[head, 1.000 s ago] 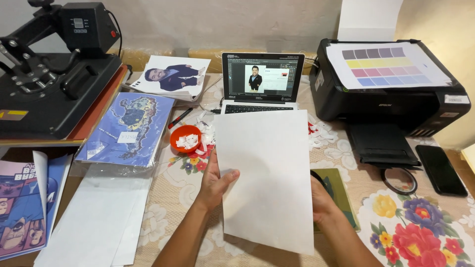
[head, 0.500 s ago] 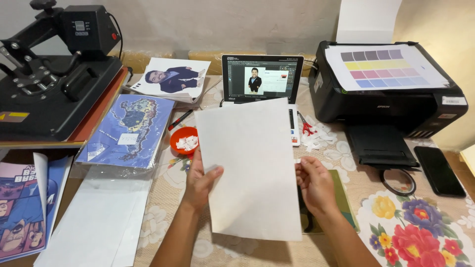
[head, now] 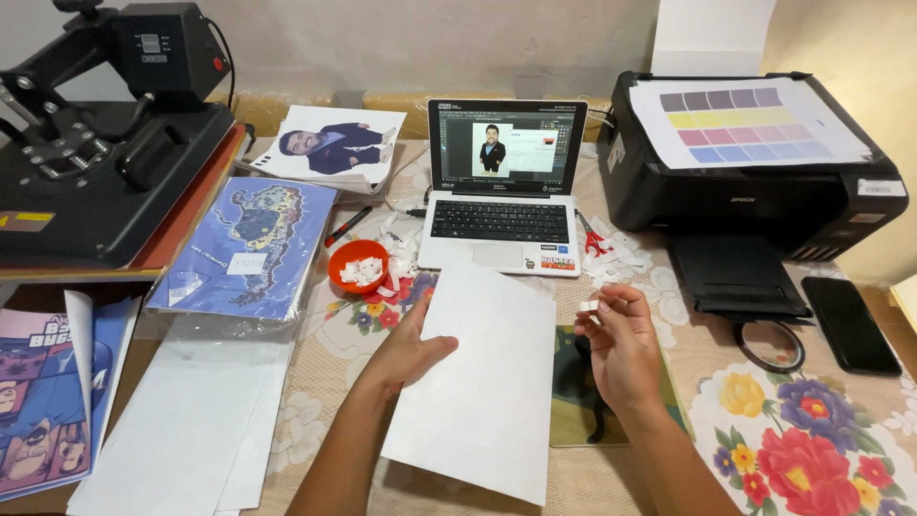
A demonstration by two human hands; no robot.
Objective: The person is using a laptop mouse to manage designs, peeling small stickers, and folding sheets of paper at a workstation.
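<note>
A blank white sheet of paper (head: 482, 382) lies tilted over the flowered tablecloth (head: 812, 449) in front of me. My left hand (head: 406, 352) grips the sheet at its left edge, thumb on top. My right hand (head: 621, 344) hovers to the right of the sheet, above a dark green mat (head: 573, 411). Its fingertips pinch a small white scrap (head: 588, 306). An open laptop (head: 503, 186) stands just beyond the sheet, its screen showing a picture of a person.
A black heat press (head: 95, 134) fills the far left, with printed sheets (head: 250, 250) and blank papers (head: 181, 430) below it. An orange bowl (head: 359, 265) holds white scraps. A black printer (head: 755, 162) stands at right, with a phone (head: 848, 323) and a black ring (head: 772, 346) near it.
The sheet came down from an upright hold to lie low over the table. My right hand let go of its right edge and now pinches a small white scrap.
</note>
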